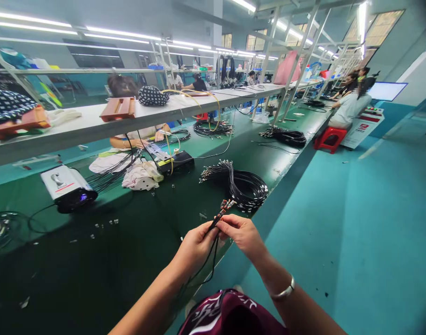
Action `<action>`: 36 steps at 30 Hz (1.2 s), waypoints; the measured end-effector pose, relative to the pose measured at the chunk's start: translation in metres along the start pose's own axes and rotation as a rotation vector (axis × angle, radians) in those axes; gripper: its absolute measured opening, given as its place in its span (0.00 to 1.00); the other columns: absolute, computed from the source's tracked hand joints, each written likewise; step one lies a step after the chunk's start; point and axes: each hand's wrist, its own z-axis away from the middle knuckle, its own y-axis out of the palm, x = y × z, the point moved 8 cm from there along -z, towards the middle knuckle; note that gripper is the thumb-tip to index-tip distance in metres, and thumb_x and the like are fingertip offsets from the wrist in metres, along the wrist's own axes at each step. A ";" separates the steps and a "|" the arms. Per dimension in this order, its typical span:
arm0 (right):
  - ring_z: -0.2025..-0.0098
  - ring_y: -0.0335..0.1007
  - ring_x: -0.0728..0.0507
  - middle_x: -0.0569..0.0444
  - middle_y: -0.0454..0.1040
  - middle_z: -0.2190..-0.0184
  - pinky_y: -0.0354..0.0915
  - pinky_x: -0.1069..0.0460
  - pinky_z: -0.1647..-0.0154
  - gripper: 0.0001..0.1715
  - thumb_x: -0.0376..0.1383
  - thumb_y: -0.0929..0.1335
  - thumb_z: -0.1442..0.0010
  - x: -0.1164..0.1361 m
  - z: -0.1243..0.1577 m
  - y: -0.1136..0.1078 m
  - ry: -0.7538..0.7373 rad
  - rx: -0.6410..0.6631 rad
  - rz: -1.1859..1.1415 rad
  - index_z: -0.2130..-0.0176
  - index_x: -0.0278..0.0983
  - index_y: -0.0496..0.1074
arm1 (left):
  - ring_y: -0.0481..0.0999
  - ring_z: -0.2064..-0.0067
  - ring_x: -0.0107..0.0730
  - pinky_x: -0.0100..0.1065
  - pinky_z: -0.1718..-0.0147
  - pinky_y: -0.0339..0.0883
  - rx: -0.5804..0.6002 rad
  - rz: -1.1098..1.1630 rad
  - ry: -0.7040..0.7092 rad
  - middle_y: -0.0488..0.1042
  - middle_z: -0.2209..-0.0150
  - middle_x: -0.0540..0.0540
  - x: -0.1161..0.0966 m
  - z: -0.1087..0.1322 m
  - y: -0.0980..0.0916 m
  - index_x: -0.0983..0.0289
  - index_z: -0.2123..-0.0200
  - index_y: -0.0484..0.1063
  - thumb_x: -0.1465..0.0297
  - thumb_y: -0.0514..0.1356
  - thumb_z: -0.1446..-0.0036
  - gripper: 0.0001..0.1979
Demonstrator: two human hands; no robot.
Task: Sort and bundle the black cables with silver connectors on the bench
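A thin black cable (218,218) is pinched between the fingers of the left hand (195,246) and the right hand (242,235), held above the bench (111,242) edge with its connector end (226,204) pointing up and its tail hanging down in a loop. The grip is taken close to the tip — a wire could be kinked or a terminal bent if it is pulled hard. The loop could also be snagged on the coil (244,186) just beyond.

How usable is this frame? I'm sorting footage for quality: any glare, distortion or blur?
Head view: wide-angle distortion bows the shelf and the bench edge; ceiling tube lights blow out and cast pale glare patches on the green bench; corners darken; the left hand, right hand and the thin black cables are sharp.
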 end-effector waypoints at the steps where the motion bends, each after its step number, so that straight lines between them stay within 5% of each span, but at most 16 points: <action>1: 0.75 0.67 0.49 0.55 0.72 0.75 0.65 0.56 0.72 0.16 0.44 0.71 0.51 -0.001 0.001 0.001 -0.006 0.008 -0.006 0.66 0.34 0.74 | 0.64 0.70 0.28 0.27 0.68 0.59 0.005 0.025 -0.014 0.68 0.73 0.51 0.001 0.000 0.000 0.66 0.70 0.71 0.61 0.54 0.45 0.14; 6: 0.73 0.68 0.49 0.52 0.73 0.72 0.66 0.56 0.70 0.17 0.44 0.71 0.50 -0.006 0.001 -0.009 0.007 -0.071 -0.091 0.64 0.34 0.74 | 0.67 0.69 0.29 0.28 0.68 0.60 0.044 0.294 -0.201 0.72 0.70 0.53 0.026 0.001 -0.005 0.67 0.64 0.72 0.60 0.58 0.49 0.16; 11: 0.71 0.68 0.49 0.51 0.73 0.67 0.67 0.55 0.68 0.20 0.46 0.71 0.51 -0.005 -0.004 -0.026 -0.002 -0.135 -0.120 0.62 0.35 0.74 | 0.69 0.70 0.30 0.28 0.71 0.60 0.044 0.201 -0.313 0.74 0.69 0.54 0.051 0.007 -0.014 0.67 0.63 0.74 0.57 0.59 0.51 0.20; 23: 0.71 0.68 0.48 0.50 0.73 0.67 0.68 0.52 0.66 0.21 0.46 0.70 0.49 0.006 -0.003 -0.027 -0.069 -0.124 -0.022 0.61 0.34 0.73 | 0.71 0.61 0.36 0.34 0.59 0.61 0.156 0.250 -0.298 0.75 0.63 0.56 0.053 0.009 -0.001 0.65 0.58 0.73 0.58 0.58 0.49 0.20; 31: 0.68 0.69 0.47 0.49 0.73 0.62 0.67 0.51 0.65 0.19 0.44 0.69 0.46 0.004 0.001 -0.023 -0.084 -0.066 -0.016 0.59 0.34 0.72 | 0.67 0.69 0.30 0.30 0.65 0.59 0.272 0.211 -0.287 0.73 0.71 0.53 0.050 0.007 0.010 0.67 0.68 0.75 0.58 0.56 0.47 0.17; 36: 0.63 0.70 0.45 0.49 0.73 0.61 0.67 0.52 0.64 0.21 0.43 0.71 0.49 0.002 0.001 -0.020 -0.061 0.002 -0.095 0.57 0.35 0.71 | 0.67 0.69 0.30 0.30 0.65 0.58 0.311 0.259 -0.291 0.73 0.72 0.54 0.056 0.005 0.015 0.68 0.66 0.74 0.59 0.56 0.47 0.17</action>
